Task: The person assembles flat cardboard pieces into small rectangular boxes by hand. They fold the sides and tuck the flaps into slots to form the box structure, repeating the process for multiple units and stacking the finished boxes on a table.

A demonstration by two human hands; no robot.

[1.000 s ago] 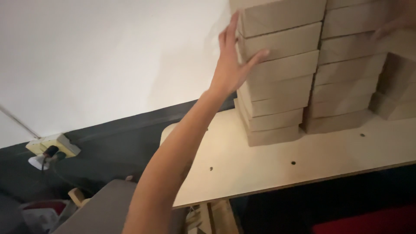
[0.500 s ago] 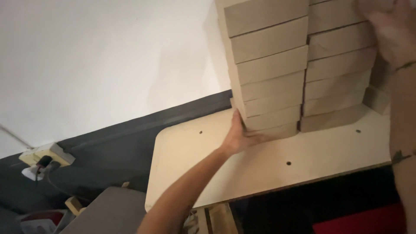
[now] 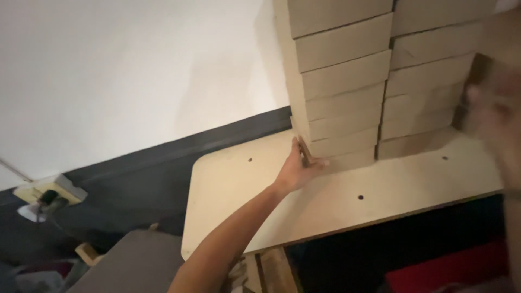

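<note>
Two tall stacks of flat brown cardboard boxes stand side by side on a pale wooden table. My left hand presses flat against the left side of the lowest boxes in the left stack, fingers pointing up, thumb along the front at the base. My right hand is blurred at the right edge of the view, beside the right stack; whether it touches the boxes is unclear.
A white wall with a dark band along its bottom runs behind the table. A wall socket with a plug sits at lower left. A grey surface lies below the table's left corner, something red under the table.
My left hand slid down the left stack from its upper boxes to its base. My right hand dropped from the top of the right stack to its side. The view moved closer.
</note>
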